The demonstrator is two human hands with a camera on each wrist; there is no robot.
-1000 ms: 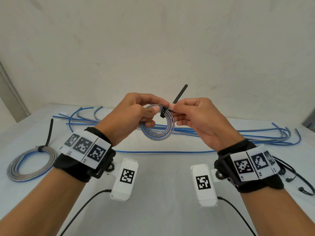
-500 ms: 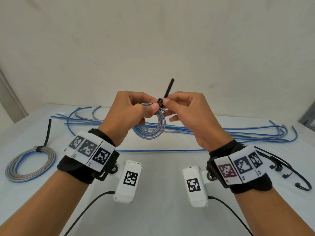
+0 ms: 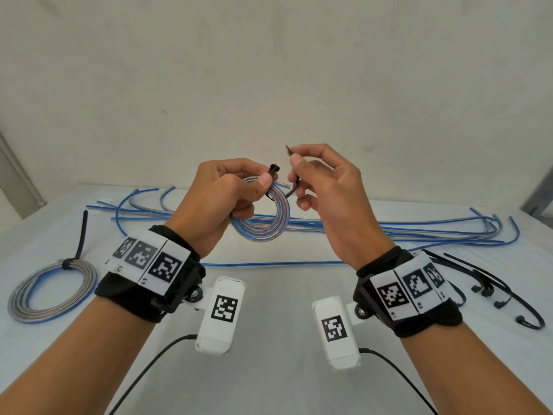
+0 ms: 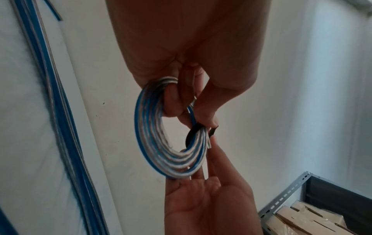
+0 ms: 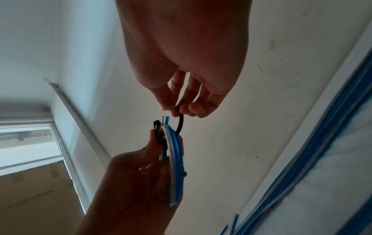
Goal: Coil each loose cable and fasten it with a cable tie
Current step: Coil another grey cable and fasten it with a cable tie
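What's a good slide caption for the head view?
Left hand holds a coiled cable; right hand pinches the black cable tie.

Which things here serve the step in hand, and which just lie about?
In use:
- left hand gripping the small blue-and-silver cable coil
- right hand pinching the black plastic cable tie

Lying about:
- tied larger coil
- loose blue cables
- spare black ties
- white table

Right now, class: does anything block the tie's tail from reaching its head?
Nothing visible does. The right hand pinches the cable tie tail; its head juts free above the coil held by the left hand.
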